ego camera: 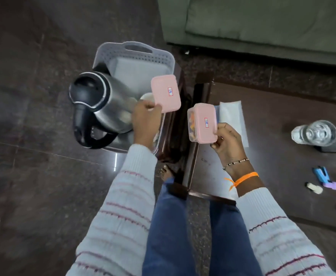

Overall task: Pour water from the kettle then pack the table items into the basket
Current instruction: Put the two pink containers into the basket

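A steel kettle [101,104] with a black lid and handle stands in the near left part of the grey perforated basket [135,56]. My left hand [145,120] holds a pink-lidded box [165,93] above the basket's right side. My right hand [228,142] grips a second pink-lidded box [204,122], with orange pieces showing through its clear wall, just over the left edge of the dark wooden table [282,108]. Something white lies in the basket under the left hand, mostly hidden.
On the table lie a white folded packet [233,114], a clear glass of water [315,133] on a dark base, and small items at the right: a blue and purple clip [325,178] and a white piece [314,188]. A green sofa [262,22] stands beyond.
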Demonstrator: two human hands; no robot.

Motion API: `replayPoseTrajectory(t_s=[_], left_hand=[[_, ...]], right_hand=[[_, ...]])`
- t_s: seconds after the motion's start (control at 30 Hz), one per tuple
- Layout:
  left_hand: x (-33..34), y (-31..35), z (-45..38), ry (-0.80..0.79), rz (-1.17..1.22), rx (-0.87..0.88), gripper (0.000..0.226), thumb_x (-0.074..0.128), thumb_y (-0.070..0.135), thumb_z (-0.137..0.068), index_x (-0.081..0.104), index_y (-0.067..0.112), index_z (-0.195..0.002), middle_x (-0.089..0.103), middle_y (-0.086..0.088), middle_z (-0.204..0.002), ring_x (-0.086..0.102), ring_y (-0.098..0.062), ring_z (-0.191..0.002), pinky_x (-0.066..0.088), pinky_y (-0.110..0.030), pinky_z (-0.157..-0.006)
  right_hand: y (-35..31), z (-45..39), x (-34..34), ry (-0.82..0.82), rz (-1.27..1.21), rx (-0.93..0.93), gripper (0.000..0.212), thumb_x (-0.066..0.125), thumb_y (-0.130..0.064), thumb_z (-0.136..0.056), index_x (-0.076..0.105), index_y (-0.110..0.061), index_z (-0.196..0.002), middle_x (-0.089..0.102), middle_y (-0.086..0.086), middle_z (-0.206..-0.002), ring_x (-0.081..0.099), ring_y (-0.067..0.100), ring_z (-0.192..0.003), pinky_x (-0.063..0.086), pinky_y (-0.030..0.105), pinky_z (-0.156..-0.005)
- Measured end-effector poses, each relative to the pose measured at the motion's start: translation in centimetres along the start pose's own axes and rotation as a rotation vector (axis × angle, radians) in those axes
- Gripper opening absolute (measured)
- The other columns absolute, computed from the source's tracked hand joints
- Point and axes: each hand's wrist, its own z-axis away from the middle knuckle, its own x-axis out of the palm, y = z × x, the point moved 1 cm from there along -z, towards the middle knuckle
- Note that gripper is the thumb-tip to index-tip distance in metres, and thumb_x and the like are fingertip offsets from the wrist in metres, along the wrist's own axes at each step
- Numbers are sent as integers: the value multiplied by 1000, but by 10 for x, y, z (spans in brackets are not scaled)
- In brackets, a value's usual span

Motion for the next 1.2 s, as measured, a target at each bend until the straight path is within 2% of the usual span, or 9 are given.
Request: replayPoseTrajectory(t_s=[0.1, 0.23, 0.5, 0.67, 0.77, 0.87, 0.93, 1.07, 1.2], left_hand=[[0, 19, -38, 60, -162, 22, 27, 53, 14, -85, 57, -3, -105, 64, -20, -113, 58, -33, -107, 46, -36, -90], [8, 31, -82, 23, -312, -47, 36, 48, 12, -89, 45, -4, -121, 53, -20, -131, 51, -36, -120, 43, -37, -93], [19, 19, -127, -88, -348, -127, 31, 43, -2, -87, 51, -8, -116, 54, -25, -129, 52, -40, -118, 44, -38, -93], [15, 18, -136, -213, -91, -267, 33, 44, 9, -91, 57, -5, -118, 61, -21, -123, 58, -34, -112, 48, -37, -86], [10, 22, -136, -265, 49, -329, 46, 33, 32, -99, 56, -1, -120, 63, -16, -120, 60, -31, -109, 46, -34, -88], [9, 23, -137, -312, 68, -333, 57, 21, 42, -100, 58, 4, -121, 64, -15, -119, 61, -30, -108, 47, -33, -89], [9, 22, -139, -313, 67, -306, 52, 24, 37, -101, 59, 3, -120, 64, -16, -119, 61, -30, -105, 48, -32, -89], [9, 16, -134, -348, 84, -178, 35, 33, 9, -96, 59, 6, -119, 60, -7, -106, 56, -21, -85, 46, -15, -59], [8, 14, -131, -355, -13, -85, 42, 30, -1, -92, 54, 9, -126, 57, -2, -111, 50, -18, -96, 38, -20, -76]], right_hand=[[-2, -3, 27, 14, -32, -3, 31, 40, 7, -87, 51, -13, -67, 63, -11, -52, 43, 9, -53, 35, 14, -43], [-6, -10, 45, 38, -1, -19, 29, 43, 7, -88, 51, -12, -67, 63, 5, -73, 45, 17, -61, 38, 14, -44], [-21, -50, 77, 72, 237, -109, 24, 54, 5, -87, 57, -14, -71, 57, 5, -68, 55, 0, -44, 52, 11, -51], [-31, -85, 109, 70, 311, -149, 26, 54, 5, -87, 55, -14, -68, 56, 5, -66, 56, -1, -42, 54, 11, -53], [-30, -102, 130, 74, 410, -158, 22, 58, 3, -85, 57, -12, -69, 58, 10, -69, 58, 7, -52, 55, 17, -57], [-27, -116, 149, 147, 549, -174, 5, 63, 0, -82, 64, 0, -87, 63, 15, -79, 63, 22, -62, 59, 36, -72], [-26, -123, 157, 199, 722, -177, 18, 63, -4, -81, 67, 1, -98, 70, 18, -93, 68, 30, -85, 55, 40, -88], [-26, -122, 163, 230, 938, -182, 26, 56, -6, -85, 69, -6, -107, 69, 17, -112, 64, 30, -106, 49, 31, -97], [-26, -116, 163, 185, 940, -165, 28, 54, -6, -86, 67, -6, -111, 68, 15, -116, 63, 27, -110, 46, 28, -99]])
